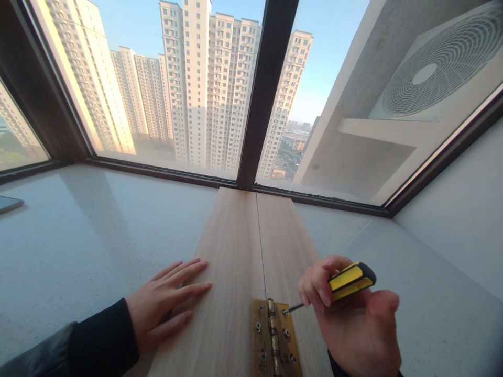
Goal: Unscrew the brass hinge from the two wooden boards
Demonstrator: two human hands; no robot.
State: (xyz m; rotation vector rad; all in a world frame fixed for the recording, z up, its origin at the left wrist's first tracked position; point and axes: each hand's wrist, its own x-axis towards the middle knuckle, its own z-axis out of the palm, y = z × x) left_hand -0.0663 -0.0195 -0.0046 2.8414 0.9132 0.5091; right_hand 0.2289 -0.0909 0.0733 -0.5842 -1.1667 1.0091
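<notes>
A brass hinge point(274, 340) lies open across the seam between two pale wooden boards, with several screws in its leaves. My right hand point(353, 324) holds a yellow and black screwdriver point(349, 280), its fingers around the handle and the thumb held away. The metal tip meets a screw point(285, 312) at the upper right of the hinge, the shaft slanting up to the right. Flat on the edge of the left board point(220, 262) rests my left hand point(168, 301), fingers stretched out and holding nothing. The right board point(281, 246) runs alongside it.
Under the boards is a white speckled sill point(157, 209), reaching to a dark window frame point(245, 131). A flat device, perhaps a phone point(10, 204), lies at the far left. A white wall point(456, 204) stands at right. Outside are tall buildings and an air-conditioner unit point(440, 68).
</notes>
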